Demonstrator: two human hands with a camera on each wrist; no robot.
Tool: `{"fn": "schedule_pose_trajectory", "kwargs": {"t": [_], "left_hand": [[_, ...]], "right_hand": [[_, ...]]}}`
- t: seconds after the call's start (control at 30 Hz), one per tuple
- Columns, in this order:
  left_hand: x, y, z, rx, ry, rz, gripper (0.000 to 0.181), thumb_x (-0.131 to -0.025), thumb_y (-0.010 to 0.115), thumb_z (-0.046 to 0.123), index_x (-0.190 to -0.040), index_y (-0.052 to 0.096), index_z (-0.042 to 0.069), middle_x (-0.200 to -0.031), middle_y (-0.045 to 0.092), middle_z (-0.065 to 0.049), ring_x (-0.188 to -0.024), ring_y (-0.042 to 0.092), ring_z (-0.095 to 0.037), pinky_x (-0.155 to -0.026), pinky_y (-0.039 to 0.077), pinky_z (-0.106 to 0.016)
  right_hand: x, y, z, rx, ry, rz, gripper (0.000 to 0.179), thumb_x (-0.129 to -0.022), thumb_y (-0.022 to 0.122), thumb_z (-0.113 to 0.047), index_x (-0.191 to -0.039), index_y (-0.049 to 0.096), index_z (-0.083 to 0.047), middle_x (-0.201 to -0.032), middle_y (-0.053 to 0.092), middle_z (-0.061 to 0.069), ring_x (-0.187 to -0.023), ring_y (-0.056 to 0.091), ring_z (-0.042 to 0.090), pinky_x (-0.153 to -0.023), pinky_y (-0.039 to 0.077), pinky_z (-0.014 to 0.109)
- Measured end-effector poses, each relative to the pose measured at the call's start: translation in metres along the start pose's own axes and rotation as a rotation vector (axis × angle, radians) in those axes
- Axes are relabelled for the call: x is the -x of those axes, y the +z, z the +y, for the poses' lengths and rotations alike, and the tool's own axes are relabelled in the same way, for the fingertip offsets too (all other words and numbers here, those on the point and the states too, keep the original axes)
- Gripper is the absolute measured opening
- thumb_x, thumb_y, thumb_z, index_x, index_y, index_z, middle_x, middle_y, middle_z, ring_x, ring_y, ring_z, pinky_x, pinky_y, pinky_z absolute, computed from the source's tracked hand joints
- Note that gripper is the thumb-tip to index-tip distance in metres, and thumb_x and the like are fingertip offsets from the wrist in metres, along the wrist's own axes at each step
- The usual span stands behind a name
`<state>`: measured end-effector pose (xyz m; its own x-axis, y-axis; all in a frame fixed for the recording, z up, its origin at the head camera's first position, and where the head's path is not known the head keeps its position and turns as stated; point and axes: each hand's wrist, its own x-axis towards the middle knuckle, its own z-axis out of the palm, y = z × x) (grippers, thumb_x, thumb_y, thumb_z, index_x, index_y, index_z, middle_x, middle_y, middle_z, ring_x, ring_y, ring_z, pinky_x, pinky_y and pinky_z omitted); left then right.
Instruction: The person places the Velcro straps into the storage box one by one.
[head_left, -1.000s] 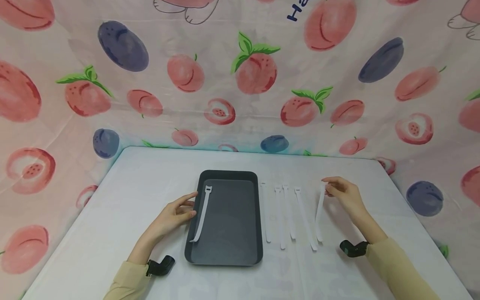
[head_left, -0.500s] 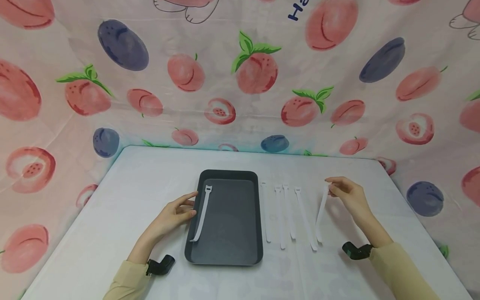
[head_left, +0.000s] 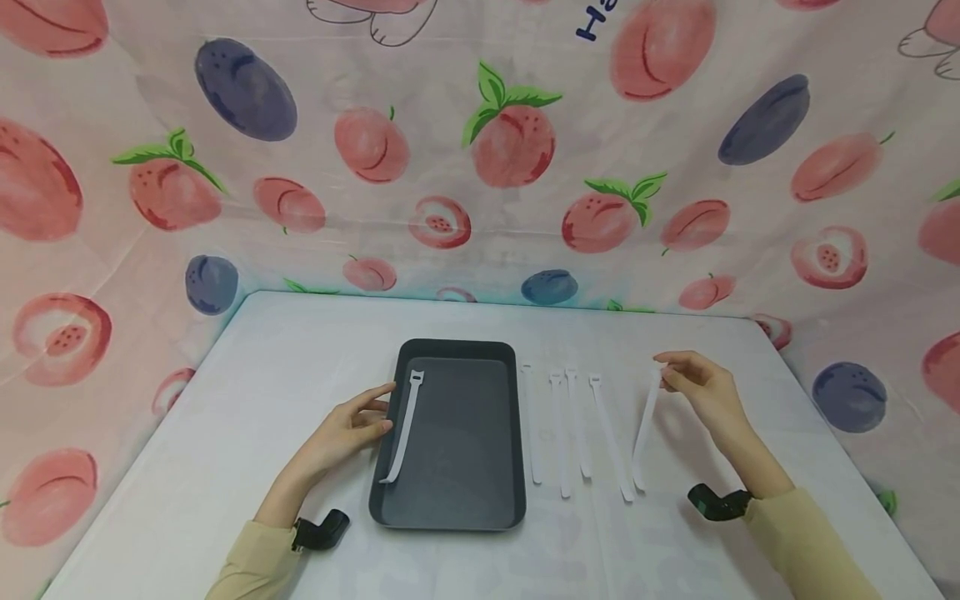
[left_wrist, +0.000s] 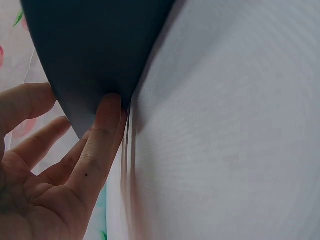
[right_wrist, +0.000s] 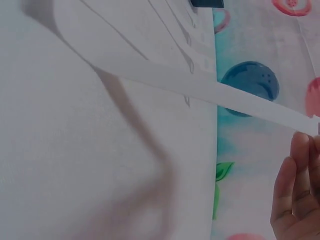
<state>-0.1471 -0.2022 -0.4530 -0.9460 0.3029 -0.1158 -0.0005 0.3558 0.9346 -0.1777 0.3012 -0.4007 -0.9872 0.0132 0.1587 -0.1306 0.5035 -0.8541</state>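
Right hand [head_left: 699, 390] pinches a white strap [head_left: 646, 427] at its far end, I see — left hand [head_left: 351, 427], fingers loosely extended, touches the tray [head_left: 465, 450] on its left.

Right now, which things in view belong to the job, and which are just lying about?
Job, apparently:
tray, touched by left fingers
held strap, in right fingers
tray strap, lying inside
four straps beside the tray

Just around:
table
wrist cameras
fruit-print cloth
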Motion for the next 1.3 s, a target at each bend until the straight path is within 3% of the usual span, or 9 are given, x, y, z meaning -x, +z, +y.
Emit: {"fn": "schedule_pose_trajectory", "kwargs": {"t": [0.67, 0.97, 1.13, 1.3], "left_hand": [[0.0, 0.0, -0.001, 0.01, 0.0, -0.002, 0.061, -0.093, 0.064, 0.02, -0.148, 0.038, 0.015, -0.134, 0.05, -0.024, -0.116, 0.059, -0.032, -0.084, 0.053, -0.026], [-0.001, 0.0, -0.001, -0.009, 0.007, 0.001, 0.061, -0.093, 0.063, 0.021, -0.148, 0.038, 0.015, -0.134, 0.051, -0.023, -0.117, 0.059, -0.033, -0.088, 0.052, -0.033], [-0.001, 0.0, -0.002, -0.02, 0.011, 0.004, 0.06, -0.093, 0.063, 0.021, -0.148, 0.038, 0.015, -0.134, 0.051, -0.024, -0.118, 0.059, -0.034, -0.09, 0.051, -0.035], [-0.001, 0.0, -0.001, -0.008, 0.011, 0.001, 0.06, -0.093, 0.063, 0.02, -0.148, 0.038, 0.015, -0.135, 0.05, -0.024, -0.119, 0.058, -0.035, -0.088, 0.052, -0.03]], "right_hand": [[-0.004, -0.011, -0.014, -0.017, -0.03, 0.024, 0.028, -0.096, 0.058, -0.018, -0.117, 0.061, 0.001, -0.083, 0.064, -0.016, -0.076, 0.059, -0.001, -0.072, 0.05, 0.01], [-0.004, -0.012, -0.02, -0.029, -0.045, 0.023, 0.027, -0.097, 0.058, -0.02, -0.116, 0.062, -0.002, -0.087, 0.065, -0.009, -0.076, 0.06, -0.001, -0.074, 0.05, 0.009], [-0.003, -0.009, -0.026, -0.036, -0.054, 0.02, 0.026, -0.097, 0.058, -0.019, -0.116, 0.062, -0.003, -0.087, 0.064, -0.014, -0.076, 0.061, 0.0, -0.074, 0.05, 0.009], [0.0, -0.004, -0.035, -0.064, -0.095, 0.006, 0.027, -0.096, 0.058, -0.017, -0.116, 0.062, 0.001, -0.089, 0.064, -0.016, -0.077, 0.062, 0.001, -0.075, 0.051, 0.01]]}}
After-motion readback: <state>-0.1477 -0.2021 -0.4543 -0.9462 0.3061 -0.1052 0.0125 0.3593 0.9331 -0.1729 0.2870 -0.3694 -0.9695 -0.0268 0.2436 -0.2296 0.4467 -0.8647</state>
